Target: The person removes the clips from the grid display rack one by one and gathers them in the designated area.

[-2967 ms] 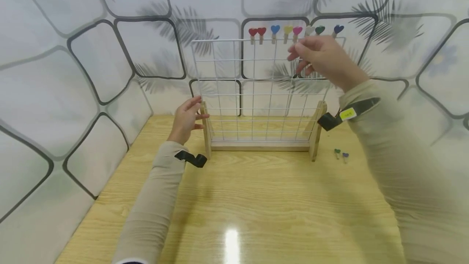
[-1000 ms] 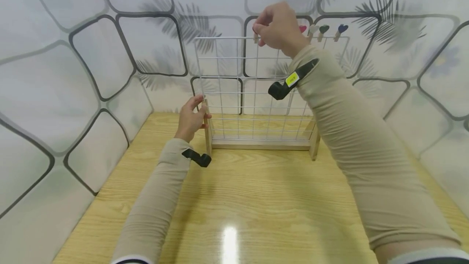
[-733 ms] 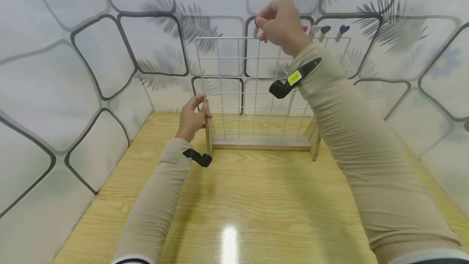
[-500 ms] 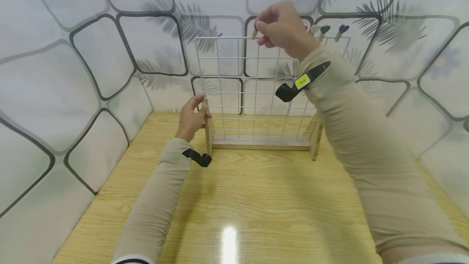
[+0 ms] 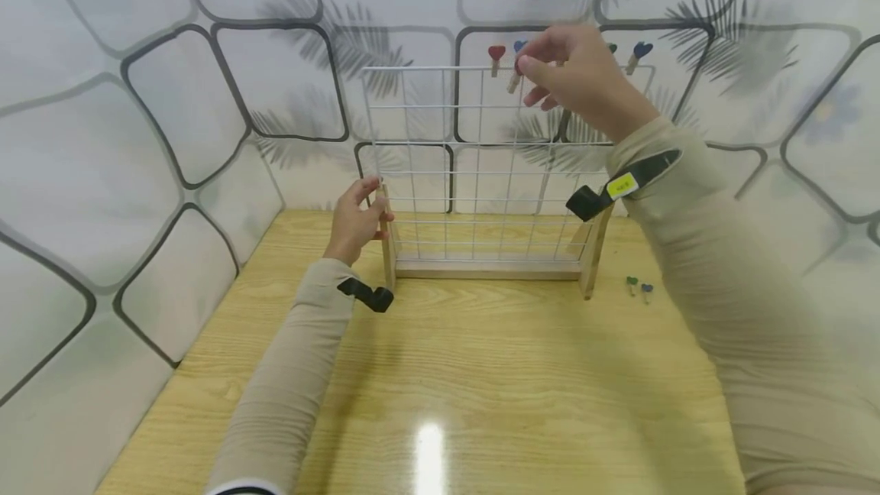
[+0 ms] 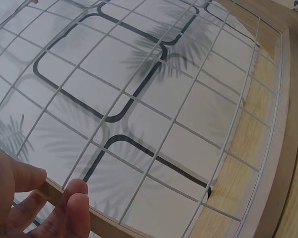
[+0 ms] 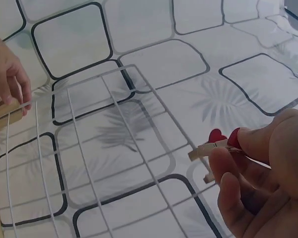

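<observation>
A white wire grid (image 5: 479, 172) stands upright in a wooden stand (image 5: 488, 275). My left hand (image 5: 354, 221) holds the stand's left wooden post (image 6: 107, 224), thumb on one side and fingers on the other. Just in front of the grid's top wire, my right hand (image 5: 584, 75) pinches a small wooden clothespin (image 5: 513, 82) with a red heart, tilted and off the wire. Another red heart clothespin (image 5: 496, 59) remains clipped on the top wire. Beside it a light blue one (image 5: 520, 45) is partly covered by my right hand, which hides other clips.
A dark blue heart clothespin (image 5: 639, 56) sits at the top wire's right end, near a partly hidden green one (image 5: 612, 47). On the table (image 5: 440, 357), right of the stand, lie a green clothespin (image 5: 632, 285) and a blue one (image 5: 647, 292). A patterned curtain (image 5: 172, 98) surrounds the table.
My right hand went left to the red clothespins, pulled one off the top wire, and has moved right and slightly down with it. My left hand stays at the post.
</observation>
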